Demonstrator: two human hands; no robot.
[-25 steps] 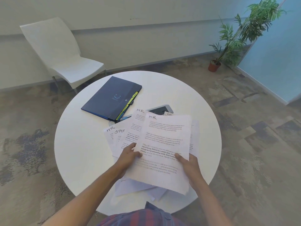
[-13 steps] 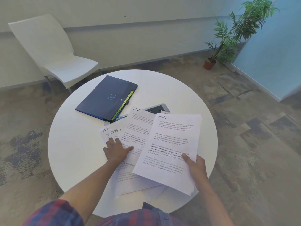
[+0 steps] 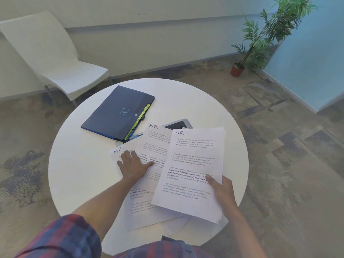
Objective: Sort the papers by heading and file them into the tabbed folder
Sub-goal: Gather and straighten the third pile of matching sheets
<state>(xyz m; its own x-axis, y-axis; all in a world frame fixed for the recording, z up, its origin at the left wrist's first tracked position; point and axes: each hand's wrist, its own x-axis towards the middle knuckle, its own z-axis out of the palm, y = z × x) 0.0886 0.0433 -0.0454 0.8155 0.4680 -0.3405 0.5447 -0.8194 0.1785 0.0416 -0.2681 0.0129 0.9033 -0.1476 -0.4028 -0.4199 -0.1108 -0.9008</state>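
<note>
Right hand (image 3: pixel 222 189) pinches HR sheet (image 3: pixel 191 170) | left hand (image 3: pixel 132 164) flat, fingers spread, on loose papers (image 3: pixel 149 200) | risk: near papers overhang counter (image 3: pixel 83 161) edge, may slide off.

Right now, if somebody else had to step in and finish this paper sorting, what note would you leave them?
Left hand: flat, fingers spread, pressing the fanned papers on the round table.
Right hand: pinching one HR sheet by its right edge, lifted above the pile.
Tabbed folder: shut, lying beyond the papers.
Done: the HR sheet is separated out; nothing visibly filed.
Left: two more HR headings show in the fan; a third heading is partly covered. Finish sorting, open the folder, file by tab.
</note>
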